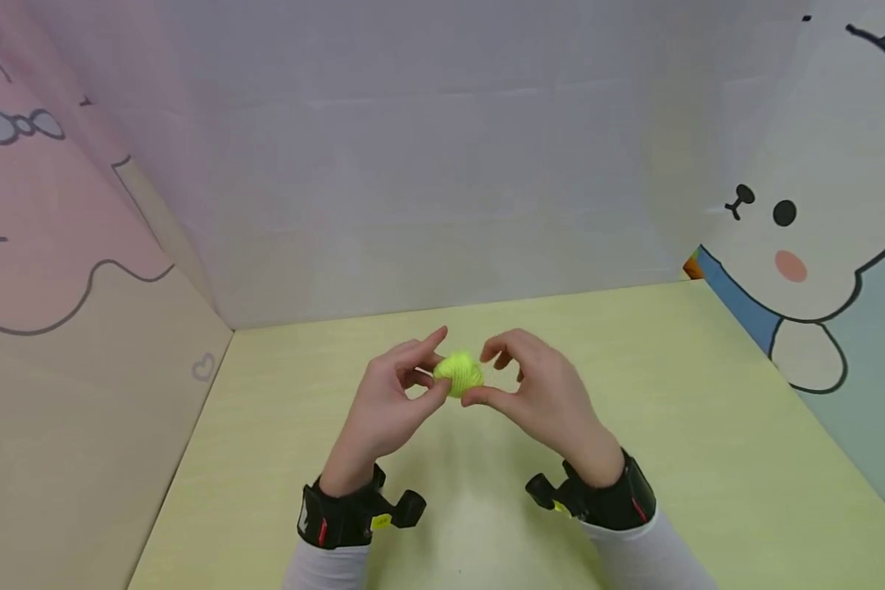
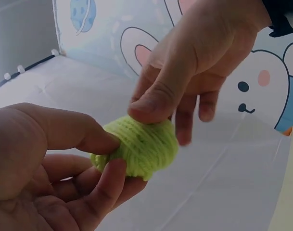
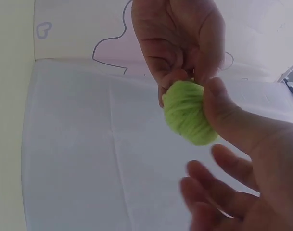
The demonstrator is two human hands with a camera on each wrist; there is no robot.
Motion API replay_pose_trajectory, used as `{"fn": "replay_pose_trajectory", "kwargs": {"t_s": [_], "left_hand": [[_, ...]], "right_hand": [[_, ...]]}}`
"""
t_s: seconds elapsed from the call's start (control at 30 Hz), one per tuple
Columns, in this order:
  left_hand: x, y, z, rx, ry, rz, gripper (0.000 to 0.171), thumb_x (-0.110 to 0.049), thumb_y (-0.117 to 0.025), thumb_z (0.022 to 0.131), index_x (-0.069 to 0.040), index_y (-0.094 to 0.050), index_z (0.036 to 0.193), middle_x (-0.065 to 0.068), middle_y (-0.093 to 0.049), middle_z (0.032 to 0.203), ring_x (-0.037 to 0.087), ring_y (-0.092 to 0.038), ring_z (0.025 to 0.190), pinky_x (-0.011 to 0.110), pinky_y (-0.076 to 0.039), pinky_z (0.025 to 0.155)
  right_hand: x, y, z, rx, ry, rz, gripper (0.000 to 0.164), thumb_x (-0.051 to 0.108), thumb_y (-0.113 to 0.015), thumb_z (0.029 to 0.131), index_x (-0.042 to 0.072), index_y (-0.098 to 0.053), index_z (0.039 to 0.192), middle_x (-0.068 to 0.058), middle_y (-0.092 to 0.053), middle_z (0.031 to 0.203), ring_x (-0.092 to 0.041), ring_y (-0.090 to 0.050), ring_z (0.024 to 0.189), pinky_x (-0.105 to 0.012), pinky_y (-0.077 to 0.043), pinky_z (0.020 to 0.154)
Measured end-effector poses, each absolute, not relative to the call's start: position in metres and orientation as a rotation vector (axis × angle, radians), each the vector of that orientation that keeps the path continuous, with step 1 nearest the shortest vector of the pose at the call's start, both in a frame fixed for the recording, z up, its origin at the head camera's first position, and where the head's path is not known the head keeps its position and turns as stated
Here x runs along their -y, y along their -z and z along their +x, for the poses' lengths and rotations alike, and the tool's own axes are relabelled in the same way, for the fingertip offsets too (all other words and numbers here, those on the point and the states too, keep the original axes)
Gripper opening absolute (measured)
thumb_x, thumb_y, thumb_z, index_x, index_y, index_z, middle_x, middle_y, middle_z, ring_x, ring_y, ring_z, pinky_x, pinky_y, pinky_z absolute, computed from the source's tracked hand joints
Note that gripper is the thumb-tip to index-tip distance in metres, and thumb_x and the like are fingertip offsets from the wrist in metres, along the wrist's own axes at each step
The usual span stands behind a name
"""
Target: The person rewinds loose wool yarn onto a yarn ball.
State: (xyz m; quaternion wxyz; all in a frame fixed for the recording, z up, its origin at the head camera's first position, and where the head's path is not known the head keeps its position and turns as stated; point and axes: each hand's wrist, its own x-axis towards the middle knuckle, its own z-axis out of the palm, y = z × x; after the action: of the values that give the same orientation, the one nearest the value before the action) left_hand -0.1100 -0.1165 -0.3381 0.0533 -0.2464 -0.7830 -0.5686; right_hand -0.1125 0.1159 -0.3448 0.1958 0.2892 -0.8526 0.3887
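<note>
A small ball of neon yellow-green yarn (image 1: 460, 374) is held up over the table, its wound strands clear in the left wrist view. My left hand (image 1: 389, 403) pinches it at its left end between thumb and fingers. On the other side is my right hand (image 1: 549, 400), its thumb (image 3: 228, 113) against the ball's surface. The right fingers (image 3: 218, 185) curve loosely and stand apart from the yarn. No loose strand end shows between the hands.
Below the hands lies a pale yellow tabletop (image 1: 288, 459). A plain whitish sheet (image 1: 442, 180) hangs behind it, with cartoon-printed panels at the left (image 1: 66, 229) and right (image 1: 819, 205). Each wrist wears a black strap with a camera.
</note>
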Motion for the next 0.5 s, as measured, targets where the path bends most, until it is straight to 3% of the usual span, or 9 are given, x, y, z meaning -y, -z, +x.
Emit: {"fn": "replay_pose_trajectory", "kwargs": {"t_s": [0.13,0.33,0.5], "left_hand": [[0.118,0.340,-0.113,2.396,1.640,-0.911,0.063,0.011,-0.077,0.091,-0.004,-0.061,0.150,0.007,-0.072,0.112,0.023,-0.070,0.108,0.033,-0.063,0.083],[0.114,0.350,-0.124,2.462,1.611,-0.801,0.055,0.000,-0.080,0.095,-0.006,-0.065,0.147,0.004,-0.069,0.116,0.020,-0.066,0.108,0.033,-0.062,0.082],[0.103,0.377,-0.151,2.535,1.644,-0.581,0.038,-0.012,-0.078,0.100,-0.007,-0.074,0.137,0.003,-0.071,0.119,0.020,-0.066,0.105,0.035,-0.061,0.086]], "right_hand": [[-0.118,0.346,-0.120,2.515,-1.283,0.922,0.068,0.023,-0.096,0.082,0.015,-0.068,0.143,0.002,-0.075,0.125,-0.019,-0.070,0.104,-0.039,-0.058,0.079],[-0.116,0.355,-0.133,2.586,-1.366,0.937,0.052,0.022,-0.087,0.092,0.011,-0.069,0.140,0.009,-0.077,0.099,-0.010,-0.069,0.088,-0.034,-0.058,0.075],[-0.117,0.382,-0.162,2.672,-1.600,0.791,0.051,0.024,-0.079,0.100,0.008,-0.063,0.145,-0.001,-0.076,0.105,-0.018,-0.070,0.095,-0.037,-0.057,0.078]]}}
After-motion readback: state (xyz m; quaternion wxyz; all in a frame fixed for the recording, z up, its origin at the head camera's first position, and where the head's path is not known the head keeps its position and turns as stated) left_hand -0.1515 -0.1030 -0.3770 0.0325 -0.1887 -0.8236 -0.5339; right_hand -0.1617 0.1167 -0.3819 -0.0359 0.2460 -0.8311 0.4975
